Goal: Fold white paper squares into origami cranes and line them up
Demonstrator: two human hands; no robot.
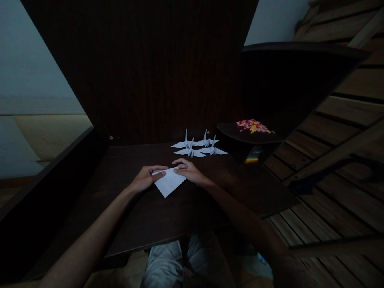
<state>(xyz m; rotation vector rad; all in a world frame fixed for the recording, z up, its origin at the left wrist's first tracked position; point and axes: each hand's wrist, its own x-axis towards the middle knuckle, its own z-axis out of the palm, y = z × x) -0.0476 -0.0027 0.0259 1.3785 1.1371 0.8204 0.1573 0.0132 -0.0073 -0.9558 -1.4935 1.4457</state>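
A folded sheet of white paper (170, 186) is held just above or on the dark desk, one corner pointing toward me. My left hand (147, 177) grips its left side, thumb on top and fingers behind. On the right side, my right hand (188, 171) pinches the paper the same way, with the thumb over its upper face. The fingers under the paper are partly hidden. Just beyond my hands stand several white origami cranes (192, 152) in two rows, wings spread and necks upright.
The dark wooden desk (132, 228) has a tall back panel (156, 72) and a raised side wall (51, 172) at left. On a small corner shelf (240, 135) at right lies a pile of pink, red and yellow bits (253, 125). Wooden slats (339, 204) fill the far right.
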